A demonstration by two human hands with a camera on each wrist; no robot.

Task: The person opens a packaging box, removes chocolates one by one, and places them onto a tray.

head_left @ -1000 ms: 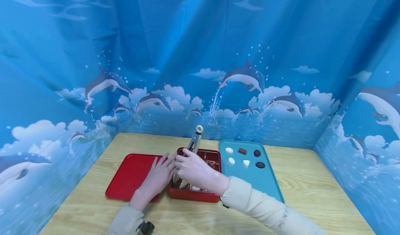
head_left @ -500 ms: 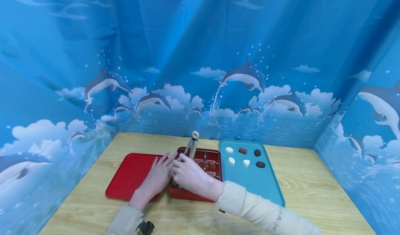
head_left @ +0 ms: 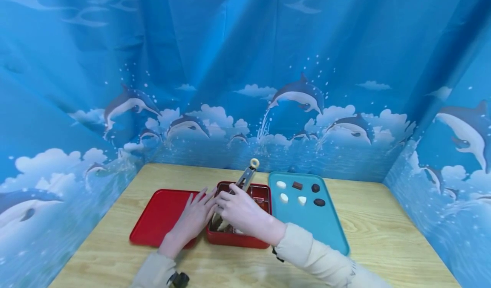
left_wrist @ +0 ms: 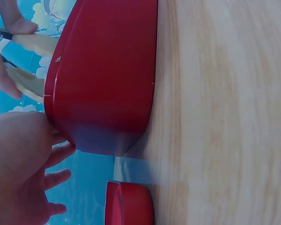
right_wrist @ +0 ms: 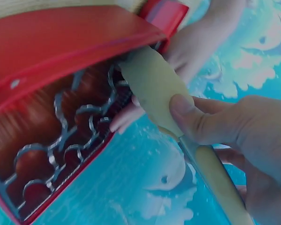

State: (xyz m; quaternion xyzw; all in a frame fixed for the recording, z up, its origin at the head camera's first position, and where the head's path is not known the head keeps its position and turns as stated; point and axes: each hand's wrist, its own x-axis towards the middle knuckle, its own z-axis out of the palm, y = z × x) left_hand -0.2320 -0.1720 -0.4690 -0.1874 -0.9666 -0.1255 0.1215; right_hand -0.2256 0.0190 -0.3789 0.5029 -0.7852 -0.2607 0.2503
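Observation:
My right hand [head_left: 243,211] grips a pair of kitchen tongs [head_left: 246,177] with metal arms, a ring at the handle end and cream tips. In the right wrist view the thumb presses on a broad cream tip [right_wrist: 154,86]. The tips point down into the near left part of a red box [head_left: 238,239], which has a divided insert [right_wrist: 60,126]. They stand apart in the left wrist view; whether anything is between their ends is hidden. My left hand [head_left: 194,215] rests with extended fingers against the box's left rim.
Left of the box lies a red lid or tray [head_left: 161,215], partly under my left hand. On the right, a blue tray [head_left: 314,228] bears several white and brown chocolate-like pieces [head_left: 297,185]. A dolphin-print curtain [head_left: 245,87] hangs behind the wooden table [head_left: 376,237].
The tongs' ring end swung slightly left, then right, past its first position. My right hand shifted left and came back right. My left hand, box and trays stay in place.

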